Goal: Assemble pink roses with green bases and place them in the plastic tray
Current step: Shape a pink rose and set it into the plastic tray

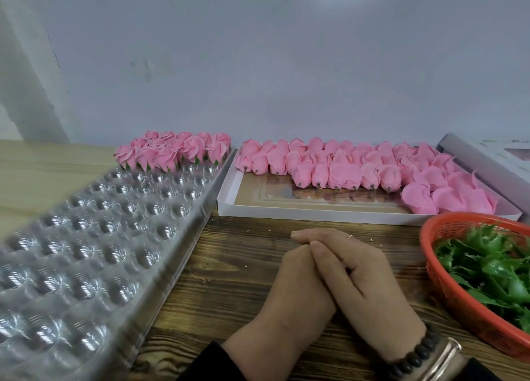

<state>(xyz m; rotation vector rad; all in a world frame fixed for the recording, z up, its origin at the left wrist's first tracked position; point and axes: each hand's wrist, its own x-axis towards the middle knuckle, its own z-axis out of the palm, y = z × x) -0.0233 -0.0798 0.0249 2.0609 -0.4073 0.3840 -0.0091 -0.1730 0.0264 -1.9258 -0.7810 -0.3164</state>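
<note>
My right hand [364, 280] lies flat across my left hand [289, 294] on the wooden table, both still and holding nothing. The left hand's fingers are covered by the right. A clear plastic tray [86, 237] with rows of round cups stretches along the left. Several assembled pink roses [172, 151] with green bases stand in its far end. Beyond my hands, a white cardboard box [286, 210] holds many loose pink rose heads [344, 168]. At the right, an orange mesh basket [447, 283] is filled with green bases [487, 266].
A white box lid [481, 157] leans at the far right behind the box. A pale wall [258, 65] rises directly behind the table. Small white crumbs dot the dark wooden tabletop [229, 266] between my hands and the box.
</note>
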